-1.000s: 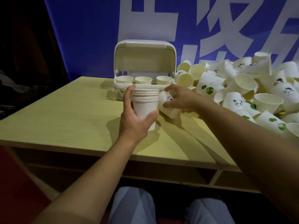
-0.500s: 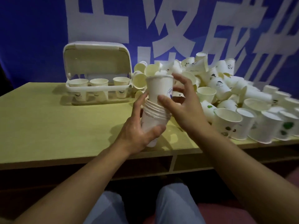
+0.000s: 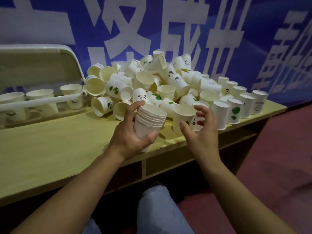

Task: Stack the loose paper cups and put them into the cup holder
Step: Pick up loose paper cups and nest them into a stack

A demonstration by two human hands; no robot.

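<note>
Head view: near the centre of the frame the left hand [image 3: 130,137] grips a stack [image 3: 149,121] of nested white paper cups, thumb curled round its near side and fingers round the far side. The stack is tilted, mouth up and leaning right, its rolled rims showing as tight rings one above another, held over the tabletop [image 3: 50,149] near the front edge. Just right of it the right hand [image 3: 201,132] is spread wide, fingers bent like a claw, holding nothing; it reaches toward an upright cup [image 3: 184,119] with a dark and red print low on its side, standing on the tabletop, and whether the fingertips touch it cannot be told. Behind, across the middle of the frame, a heap [image 3: 148,83] of loose cups lies tumbled, some printed with pandas, children or green leaves, with a row standing mouth down at the right. At the left edge the holder [image 3: 38,100], lid open, carries three cups in a row
</note>
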